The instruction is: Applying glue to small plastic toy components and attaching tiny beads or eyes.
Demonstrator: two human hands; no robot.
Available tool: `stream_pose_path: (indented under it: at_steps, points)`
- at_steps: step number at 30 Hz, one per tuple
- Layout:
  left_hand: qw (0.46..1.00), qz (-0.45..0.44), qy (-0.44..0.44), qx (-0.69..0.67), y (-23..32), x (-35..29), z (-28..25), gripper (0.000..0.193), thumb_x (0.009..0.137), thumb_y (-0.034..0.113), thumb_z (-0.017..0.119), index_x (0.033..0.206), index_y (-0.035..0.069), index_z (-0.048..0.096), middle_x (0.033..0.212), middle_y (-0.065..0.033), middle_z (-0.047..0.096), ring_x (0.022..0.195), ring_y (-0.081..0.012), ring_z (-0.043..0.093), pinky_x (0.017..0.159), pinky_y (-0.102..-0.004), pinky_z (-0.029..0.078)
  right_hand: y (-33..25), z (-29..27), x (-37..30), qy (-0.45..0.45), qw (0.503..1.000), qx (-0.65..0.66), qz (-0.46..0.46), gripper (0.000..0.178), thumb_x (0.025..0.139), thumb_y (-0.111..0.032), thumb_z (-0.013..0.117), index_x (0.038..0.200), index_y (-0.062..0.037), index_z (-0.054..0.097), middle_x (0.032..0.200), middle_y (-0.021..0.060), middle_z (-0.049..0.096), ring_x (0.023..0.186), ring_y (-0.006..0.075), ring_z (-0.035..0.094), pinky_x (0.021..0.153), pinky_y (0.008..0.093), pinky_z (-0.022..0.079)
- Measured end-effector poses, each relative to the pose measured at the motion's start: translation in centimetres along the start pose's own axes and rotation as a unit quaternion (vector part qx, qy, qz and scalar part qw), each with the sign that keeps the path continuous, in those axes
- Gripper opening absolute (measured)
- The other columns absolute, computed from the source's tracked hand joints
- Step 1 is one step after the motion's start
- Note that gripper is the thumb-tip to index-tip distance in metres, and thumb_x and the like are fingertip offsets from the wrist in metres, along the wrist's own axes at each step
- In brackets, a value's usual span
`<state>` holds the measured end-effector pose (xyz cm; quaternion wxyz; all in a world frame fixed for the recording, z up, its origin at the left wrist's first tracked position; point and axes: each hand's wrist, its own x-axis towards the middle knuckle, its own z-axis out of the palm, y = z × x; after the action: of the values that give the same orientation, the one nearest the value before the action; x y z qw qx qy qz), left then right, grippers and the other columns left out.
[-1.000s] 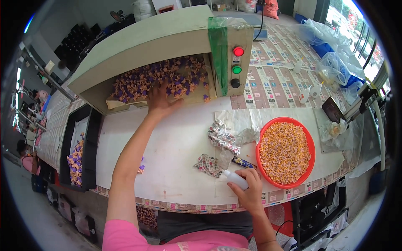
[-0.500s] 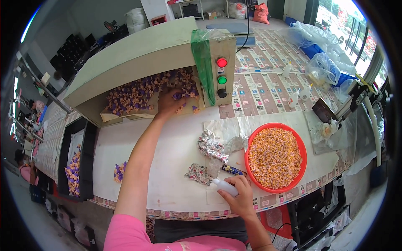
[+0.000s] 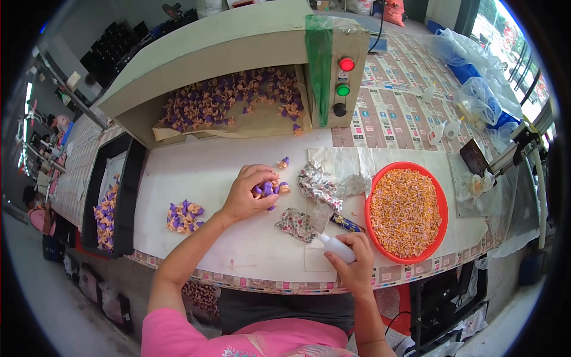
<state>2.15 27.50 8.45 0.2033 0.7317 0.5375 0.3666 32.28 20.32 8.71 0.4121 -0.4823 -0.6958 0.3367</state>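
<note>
My left hand (image 3: 247,193) is curled round a cluster of small purple-and-peach figures (image 3: 268,189) just above the white table surface (image 3: 232,256). One loose figure (image 3: 284,162) lies beyond its fingertips, and a small pile of them (image 3: 184,216) sits to its left. At the front right, my right hand (image 3: 358,262) grips a white squeeze bottle (image 3: 339,249), its nozzle pointing up and left. Close to the nozzle lie a floral cloth (image 3: 295,225) and a dark blue tube (image 3: 347,223).
A beige box-shaped machine (image 3: 208,66) stands behind, many figures (image 3: 232,98) on the sheet in its opening. To the right is a red basin (image 3: 444,208) full of tiny orange-and-white pieces. A black tray (image 3: 135,178) with more figures stands left. A phone (image 3: 474,156) sits on a stand.
My left hand has come out of the machine's opening toward me, bringing a cluster of figures over the table. My right hand still holds the squeeze bottle. The whole view has shifted slightly.
</note>
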Motion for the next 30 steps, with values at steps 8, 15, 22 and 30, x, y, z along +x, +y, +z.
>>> stream_pose_path:
  at_steps: [8, 15, 22, 30]
  points:
    - [0.841, -0.137, 0.083, -0.517, -2.1, -9.9, -3.7, 0.051, 0.082, 0.002, 0.046, 0.133, -0.004, 0.046, 0.137, -0.0171, 0.050, 0.132, -0.0260, 0.044, 0.115, -0.0381, 0.029, -1.0, 5.2, -1.9, 0.014, 1.000, 0.021, 0.015, 0.034, 0.070, -0.003, 0.078, 0.099, 0.0006, 0.060, 0.096, 0.0081, 0.055, 0.090, 0.0204, 0.055, 0.081, 0.0299, 0.045]
    - [0.818, -0.202, 0.155, -0.515, -3.6, -16.8, -5.5, 0.045, 0.083, -0.007, 0.047, 0.128, -0.002, 0.049, 0.134, -0.0154, 0.051, 0.130, -0.0247, 0.047, 0.112, -0.0361, 0.034, -1.8, 9.5, -3.6, 0.032, 0.999, 0.015, 0.018, 0.034, 0.076, -0.010, 0.078, 0.103, -0.0003, 0.059, 0.101, 0.0067, 0.054, 0.093, 0.0188, 0.053, 0.085, 0.0293, 0.043]
    - [0.951, -0.195, 0.167, -0.173, -3.4, -20.4, -6.2, 0.024, 0.086, 0.003, 0.061, 0.110, 0.003, 0.062, 0.104, -0.0081, 0.057, 0.104, -0.0204, 0.058, 0.093, -0.0333, 0.047, -3.2, 12.6, -5.5, 0.075, 0.996, 0.036, 0.028, 0.036, 0.075, -0.009, 0.077, 0.105, -0.0007, 0.059, 0.102, 0.0064, 0.055, 0.094, 0.0179, 0.054, 0.083, 0.0292, 0.045]
    - [0.983, -0.108, 0.139, 0.056, -3.3, -21.5, -5.7, 0.018, 0.080, 0.002, 0.068, 0.098, 0.003, 0.062, 0.096, -0.0102, 0.056, 0.088, -0.0227, 0.059, 0.077, -0.0325, 0.048, -5.0, 15.5, -7.6, 0.032, 0.984, 0.135, 0.111, 0.041, 0.078, -0.015, 0.079, 0.108, -0.0012, 0.055, 0.104, 0.0065, 0.054, 0.097, 0.0163, 0.054, 0.084, 0.0293, 0.046]
